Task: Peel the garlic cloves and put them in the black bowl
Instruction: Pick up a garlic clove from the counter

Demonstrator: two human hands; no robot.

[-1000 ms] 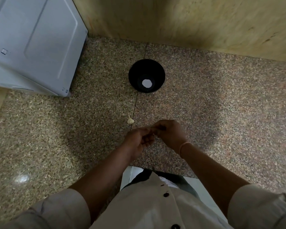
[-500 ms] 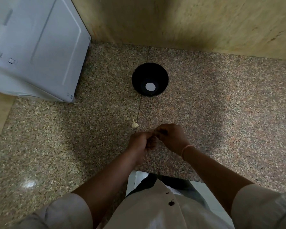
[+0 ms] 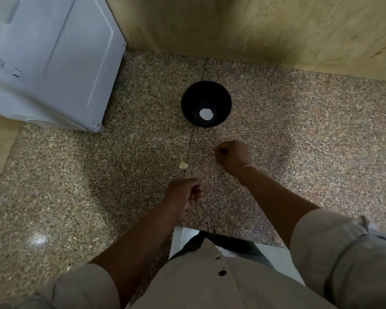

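The black bowl [image 3: 206,103] stands on the speckled stone counter [image 3: 98,175] near the back wall, with a bright white spot at its bottom. A garlic bulb [image 3: 183,165] lies on the counter between the bowl and my hands. My right hand [image 3: 231,157] is below the bowl with curled fingers pinching a small pale garlic clove [image 3: 213,152]. My left hand [image 3: 184,195] hovers lower, fingers curled into a fist; a thin pale sliver, perhaps garlic skin, shows at its top, and what it holds is unclear.
A white appliance [image 3: 54,59] fills the back left corner. A tan wall [image 3: 276,30] runs behind the bowl. The counter's front edge [image 3: 232,239] lies just before my body.
My hands, joined over the counter before, have separated. The right hand moved up toward the bowl with the clove; the left stayed lower.
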